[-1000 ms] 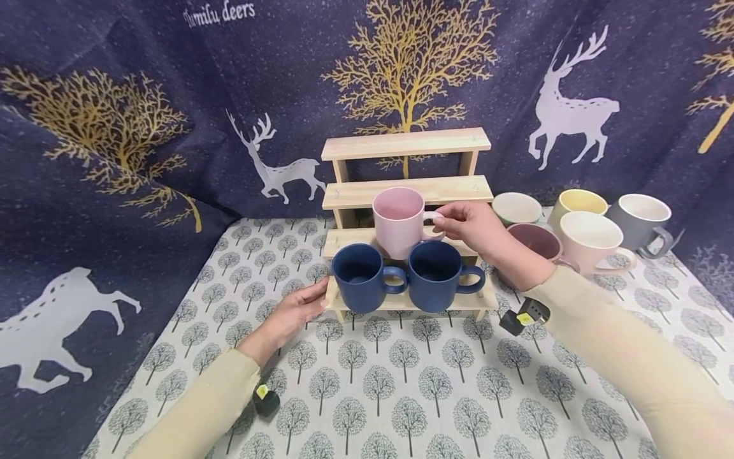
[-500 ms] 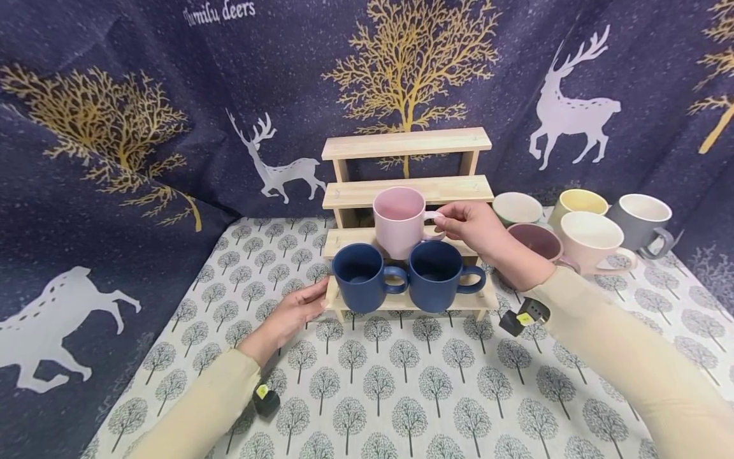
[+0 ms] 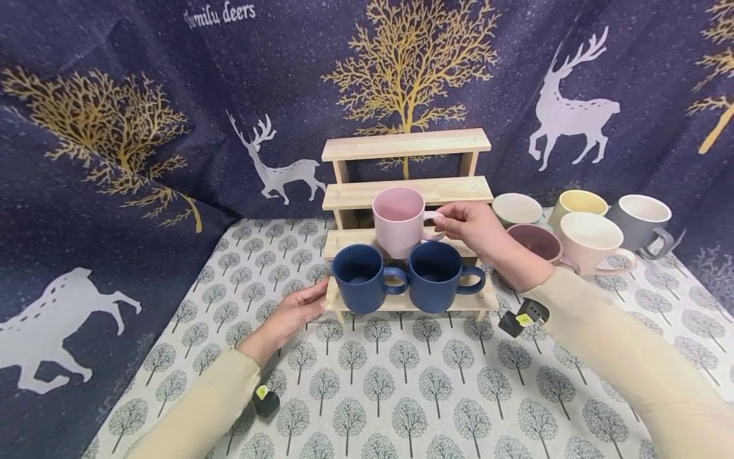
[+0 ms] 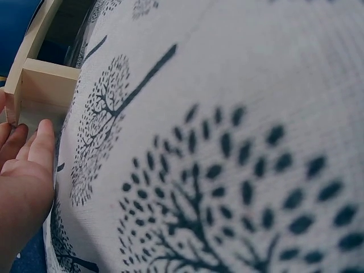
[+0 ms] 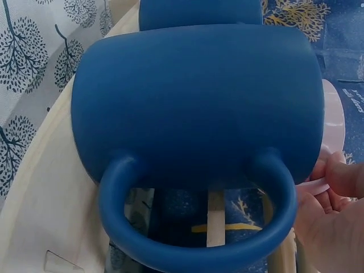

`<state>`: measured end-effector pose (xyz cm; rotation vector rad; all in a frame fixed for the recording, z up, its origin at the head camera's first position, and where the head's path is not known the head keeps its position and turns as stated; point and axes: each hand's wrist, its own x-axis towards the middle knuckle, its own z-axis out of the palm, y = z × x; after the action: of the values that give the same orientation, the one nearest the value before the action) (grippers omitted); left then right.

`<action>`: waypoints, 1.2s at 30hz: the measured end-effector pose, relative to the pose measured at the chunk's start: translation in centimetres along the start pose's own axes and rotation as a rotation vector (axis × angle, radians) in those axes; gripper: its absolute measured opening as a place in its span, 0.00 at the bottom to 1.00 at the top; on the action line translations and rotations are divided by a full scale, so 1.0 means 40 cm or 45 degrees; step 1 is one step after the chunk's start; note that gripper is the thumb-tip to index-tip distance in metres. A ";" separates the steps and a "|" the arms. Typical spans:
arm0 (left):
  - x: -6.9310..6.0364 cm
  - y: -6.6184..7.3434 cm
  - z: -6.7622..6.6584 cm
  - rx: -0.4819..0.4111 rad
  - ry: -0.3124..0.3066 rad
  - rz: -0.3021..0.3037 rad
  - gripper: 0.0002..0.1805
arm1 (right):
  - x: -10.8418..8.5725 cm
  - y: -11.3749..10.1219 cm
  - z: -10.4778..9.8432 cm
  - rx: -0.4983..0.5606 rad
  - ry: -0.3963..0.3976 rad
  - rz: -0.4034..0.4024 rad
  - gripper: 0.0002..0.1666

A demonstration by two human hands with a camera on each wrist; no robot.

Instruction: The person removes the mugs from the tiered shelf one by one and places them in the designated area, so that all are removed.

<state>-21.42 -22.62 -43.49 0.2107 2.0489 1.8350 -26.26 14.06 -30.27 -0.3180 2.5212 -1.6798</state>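
Note:
A pink mug is on the second step of the wooden tiered shelf, and my right hand pinches its handle. In the right wrist view a blue mug hides most of the pink one. Two dark blue mugs, a left one and a right one, stand on the lowest step, handles to the right. My left hand holds the left end of that step. In the left wrist view the fingers curl at the board's end.
Right of the shelf stand a green-edged mug, a mauve mug, a yellow mug, a pale pink mug and a grey mug. A tree-print cloth covers the table. A dark blue deer-print curtain hangs behind.

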 end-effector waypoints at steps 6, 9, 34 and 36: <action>0.000 0.001 0.001 0.005 -0.003 -0.004 0.37 | -0.002 -0.008 -0.007 0.053 0.013 -0.022 0.20; 0.001 -0.001 0.000 0.005 -0.002 -0.004 0.37 | -0.005 -0.015 -0.013 0.069 0.014 -0.051 0.20; 0.001 -0.003 -0.001 0.037 -0.015 0.023 0.38 | -0.088 -0.022 -0.255 0.573 0.252 -0.243 0.17; 0.001 -0.002 -0.001 0.039 -0.012 0.029 0.37 | -0.103 -0.011 -0.282 0.644 0.278 -0.274 0.15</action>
<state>-21.46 -22.64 -43.58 0.2517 2.0775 1.8132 -24.38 24.99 -25.64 -0.3848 2.1390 -2.4743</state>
